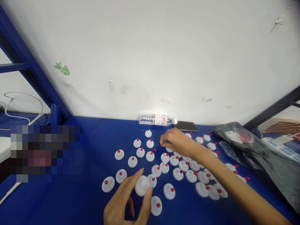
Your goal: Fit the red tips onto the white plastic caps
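My left hand (127,200) grips a round white plastic disc (142,186) between thumb and fingers, above the blue table (82,200). No red cap shows on this disc. Farther back, my right hand (172,139) is closed in a pinch, with a trace of red at the fingertips that looks like a small cap. Just in front of it a loose red cap (155,150) lies on the table. Around both hands are several similar discs with red-capped nozzles, such as one disc (169,191) near the front. One uncapped disc (148,133) sits at the back.
Against the wall lies a clear water bottle (160,120) on its side, with a dark phone (187,126) beside it. A grey plastic bag (264,162) covers the right side. Blue frame posts (35,65) and a white cable (23,93) are at the left.
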A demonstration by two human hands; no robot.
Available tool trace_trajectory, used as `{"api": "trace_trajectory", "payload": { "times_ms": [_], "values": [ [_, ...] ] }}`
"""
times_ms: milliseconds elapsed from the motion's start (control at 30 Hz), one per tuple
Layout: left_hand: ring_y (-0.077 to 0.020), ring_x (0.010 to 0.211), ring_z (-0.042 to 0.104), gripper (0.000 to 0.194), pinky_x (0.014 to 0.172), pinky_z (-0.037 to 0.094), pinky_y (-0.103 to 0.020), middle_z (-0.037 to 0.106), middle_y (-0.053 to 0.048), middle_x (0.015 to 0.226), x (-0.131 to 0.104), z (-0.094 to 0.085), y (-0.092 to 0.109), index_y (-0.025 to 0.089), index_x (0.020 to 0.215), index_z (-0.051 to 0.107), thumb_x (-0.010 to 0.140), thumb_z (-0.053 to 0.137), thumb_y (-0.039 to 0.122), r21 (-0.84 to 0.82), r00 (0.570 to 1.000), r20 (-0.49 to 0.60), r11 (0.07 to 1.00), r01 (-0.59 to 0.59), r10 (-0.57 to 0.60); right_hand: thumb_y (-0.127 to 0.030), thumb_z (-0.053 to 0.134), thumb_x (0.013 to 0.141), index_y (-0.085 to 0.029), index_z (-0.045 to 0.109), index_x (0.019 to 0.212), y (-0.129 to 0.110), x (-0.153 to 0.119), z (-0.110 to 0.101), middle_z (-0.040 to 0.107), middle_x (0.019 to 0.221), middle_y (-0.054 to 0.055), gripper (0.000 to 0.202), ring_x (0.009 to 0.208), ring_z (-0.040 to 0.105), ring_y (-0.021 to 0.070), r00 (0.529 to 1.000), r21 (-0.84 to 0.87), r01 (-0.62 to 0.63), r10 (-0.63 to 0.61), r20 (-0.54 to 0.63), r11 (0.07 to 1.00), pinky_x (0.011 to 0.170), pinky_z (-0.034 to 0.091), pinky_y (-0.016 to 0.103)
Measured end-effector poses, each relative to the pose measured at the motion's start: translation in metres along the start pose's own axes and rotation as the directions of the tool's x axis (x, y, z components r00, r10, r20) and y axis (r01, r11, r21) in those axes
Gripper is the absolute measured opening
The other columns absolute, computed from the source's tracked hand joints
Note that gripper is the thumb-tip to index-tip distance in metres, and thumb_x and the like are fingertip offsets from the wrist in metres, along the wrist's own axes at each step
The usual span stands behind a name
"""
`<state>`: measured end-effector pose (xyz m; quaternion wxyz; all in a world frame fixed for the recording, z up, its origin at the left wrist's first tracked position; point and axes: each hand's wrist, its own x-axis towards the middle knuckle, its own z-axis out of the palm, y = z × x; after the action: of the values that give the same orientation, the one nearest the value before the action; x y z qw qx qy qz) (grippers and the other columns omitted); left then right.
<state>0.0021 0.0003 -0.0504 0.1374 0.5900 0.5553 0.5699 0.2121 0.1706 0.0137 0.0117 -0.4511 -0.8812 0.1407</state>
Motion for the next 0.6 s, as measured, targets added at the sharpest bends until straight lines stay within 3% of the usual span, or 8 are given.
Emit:
{"api": "trace_trajectory", "payload": {
  "times_ms": [67, 167, 233, 300, 433, 600],
  "values": [
    [-0.0051, 0.043, 0.043, 0.031, 0.039, 0.042, -0.019, 0.074, 0.004, 0.088, -0.001, 0.001, 0.0, 0.029, 0.124, 0.073, 0.093, 0.073, 0.033, -0.013, 1.0, 0.0, 1.0, 0.01, -0.01, -0.022, 0.068, 0.098, -0.017, 0.076, 0.097, -0.006, -0.007, -0.009, 0.078, 0.096, 0.006, 0.01, 0.095, 0.073, 0.0225, 0.993, 0.065, -0.029, 0.035, -0.109, 0.997, 0.089, 0.056, 0.042],
    [-0.0058, 0.043, 0.043, 0.03, 0.038, 0.041, -0.02, 0.072, 0.005, 0.081, -0.001, 0.001, 0.001, 0.029, 0.122, 0.073, 0.093, 0.073, 0.032, -0.02, 1.0, 0.002, 1.0, 0.013, -0.013, -0.032, 0.066, 0.1, -0.024, 0.078, 0.104, -0.027, -0.024, -0.023, 0.081, 0.106, 0.003, 0.015, 0.095, 0.075, 0.0202, 0.97, 0.202, -0.023, 0.071, -0.231, 0.979, 0.084, 0.057, 0.034],
    [-0.0062, 0.043, 0.043, 0.029, 0.038, 0.041, -0.021, 0.071, 0.006, 0.079, -0.001, 0.002, 0.001, 0.029, 0.121, 0.073, 0.092, 0.073, 0.032, -0.027, 1.0, 0.0, 0.999, 0.017, -0.017, -0.039, 0.065, 0.101, -0.029, 0.078, 0.112, -0.048, -0.035, -0.027, 0.08, 0.114, 0.0, 0.02, 0.098, 0.075, 0.018, 0.959, 0.315, 0.034, 0.058, -0.276, 0.948, 0.083, 0.058, 0.031],
    [-0.0063, 0.043, 0.043, 0.028, 0.038, 0.041, -0.021, 0.07, 0.005, 0.079, -0.001, 0.002, 0.001, 0.028, 0.12, 0.073, 0.092, 0.072, 0.032, -0.036, 1.0, 0.006, 0.999, 0.024, -0.023, -0.034, 0.071, 0.098, -0.031, 0.08, 0.112, -0.07, -0.045, -0.025, 0.081, 0.11, -0.002, 0.017, 0.097, 0.075, 0.0168, 0.948, 0.505, 0.157, 0.014, -0.319, 0.849, 0.083, 0.057, 0.028],
    [-0.0065, 0.045, 0.043, 0.028, 0.04, 0.041, -0.021, 0.069, 0.005, 0.078, -0.002, 0.001, -0.001, 0.027, 0.121, 0.073, 0.093, 0.071, 0.03, -0.052, 1.0, 0.022, 0.999, -0.002, 0.003, -0.024, 0.078, 0.092, -0.036, 0.083, 0.101, -0.102, -0.055, -0.009, 0.082, 0.093, -0.008, 0.015, 0.084, 0.075, 0.0115, 0.967, 0.682, 0.191, -0.014, -0.255, 0.706, 0.078, 0.055, 0.022],
    [-0.006, 0.047, 0.046, 0.027, 0.044, 0.043, -0.02, 0.069, 0.006, 0.08, -0.002, 0.0, -0.002, 0.028, 0.12, 0.071, 0.093, 0.071, 0.028, -0.09, 0.999, 0.036, 0.996, -0.014, 0.018, -0.022, 0.081, 0.089, -0.034, 0.084, 0.097, -0.11, -0.057, 0.004, 0.082, 0.089, -0.008, 0.015, 0.08, 0.075, 0.0107, 0.967, 0.718, 0.164, 0.033, -0.251, 0.676, 0.077, 0.054, 0.021]
  ]
}}
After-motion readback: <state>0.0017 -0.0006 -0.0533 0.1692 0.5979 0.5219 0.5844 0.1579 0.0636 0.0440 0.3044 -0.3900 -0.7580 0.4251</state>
